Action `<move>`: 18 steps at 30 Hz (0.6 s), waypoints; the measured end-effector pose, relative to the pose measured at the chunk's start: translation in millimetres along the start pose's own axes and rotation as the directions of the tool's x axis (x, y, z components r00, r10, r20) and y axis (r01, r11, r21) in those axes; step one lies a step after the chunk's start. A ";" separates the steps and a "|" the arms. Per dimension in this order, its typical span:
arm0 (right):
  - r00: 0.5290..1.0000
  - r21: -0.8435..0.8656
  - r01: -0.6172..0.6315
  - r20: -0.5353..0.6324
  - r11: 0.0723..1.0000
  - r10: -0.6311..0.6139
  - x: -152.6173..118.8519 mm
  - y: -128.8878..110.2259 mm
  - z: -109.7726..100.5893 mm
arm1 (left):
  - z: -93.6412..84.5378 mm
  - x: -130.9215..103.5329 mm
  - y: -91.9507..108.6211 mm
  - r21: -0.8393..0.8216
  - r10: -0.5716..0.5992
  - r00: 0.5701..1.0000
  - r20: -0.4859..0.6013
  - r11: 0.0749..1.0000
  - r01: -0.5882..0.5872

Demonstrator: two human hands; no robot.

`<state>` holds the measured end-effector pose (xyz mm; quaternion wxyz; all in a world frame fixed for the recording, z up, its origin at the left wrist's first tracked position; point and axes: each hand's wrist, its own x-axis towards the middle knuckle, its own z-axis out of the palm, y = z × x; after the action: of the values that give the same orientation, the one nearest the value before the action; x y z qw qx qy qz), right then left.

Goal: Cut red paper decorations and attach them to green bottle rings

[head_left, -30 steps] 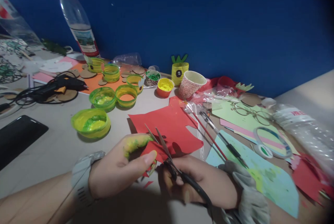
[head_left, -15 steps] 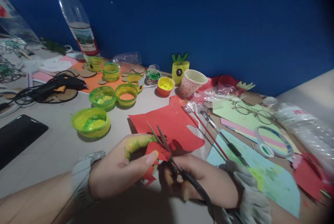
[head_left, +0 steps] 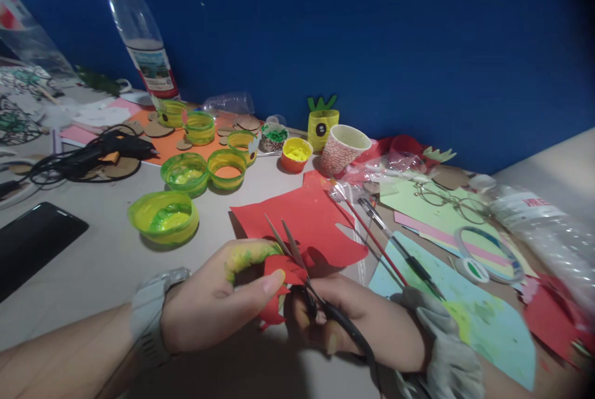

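My left hand [head_left: 218, 300], smeared with yellow and green paint, pinches a small jagged piece of red paper [head_left: 284, 270] between thumb and fingers. In my right hand [head_left: 357, 318] are black-handled scissors [head_left: 297, 256], their blades slightly parted and pointing away from me beside the red piece. Whether the blades are cutting into it I cannot tell. Behind the blades, a larger red sheet [head_left: 279, 210] with cut edges lies on the table. Part of the right hand's fingers is hidden under the scissor handles.
Several yellow-green painted cups, one a wide bowl [head_left: 162, 219], stand left. A phone [head_left: 41, 244] and a glue gun [head_left: 116, 148] lie farther left. A brush [head_left: 372, 235], a black pen [head_left: 409, 256], a tape roll [head_left: 490, 253] and glasses [head_left: 446, 201] lie right. A blue wall rises behind.
The red piece in my left hand has turned a little and its lower jagged end has shifted. Both hands hold the same things. The whole view has shifted slightly.
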<state>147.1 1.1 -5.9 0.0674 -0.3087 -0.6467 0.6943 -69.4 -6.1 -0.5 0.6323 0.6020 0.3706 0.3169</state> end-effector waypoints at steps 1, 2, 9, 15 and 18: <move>1.000 -0.005 -0.003 -0.002 1.000 0.003 -0.2 0.6 0.2 | -0.4 -0.4 -0.4 -0.006 -0.010 1.000 -0.005 1.000 0.010; 1.000 -0.008 -0.005 -0.005 1.000 0.005 -0.3 1.2 0.4 | -0.9 -0.7 -0.7 -0.011 -0.016 1.000 -0.006 1.000 0.016; 1.000 0.020 -0.031 0.006 0.999 0.031 1.0 0.8 0.6 | -1.8 0.6 -1.2 -0.117 0.037 0.999 0.025 0.993 -0.034; 0.999 0.037 -0.035 0.028 0.999 0.034 -0.1 0.9 -0.2 | -2.7 1.8 -0.7 -0.067 0.038 0.999 0.019 0.997 -0.037; 0.999 0.033 -0.035 0.026 0.999 0.035 -0.3 1.8 -0.3 | -1.3 0.6 -1.5 -0.060 0.063 0.998 -0.019 0.996 -0.064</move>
<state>148.1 0.9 -7.4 0.0522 -0.3100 -0.6302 0.7099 -70.2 -5.0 -2.1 0.6368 0.5912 0.3468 0.3533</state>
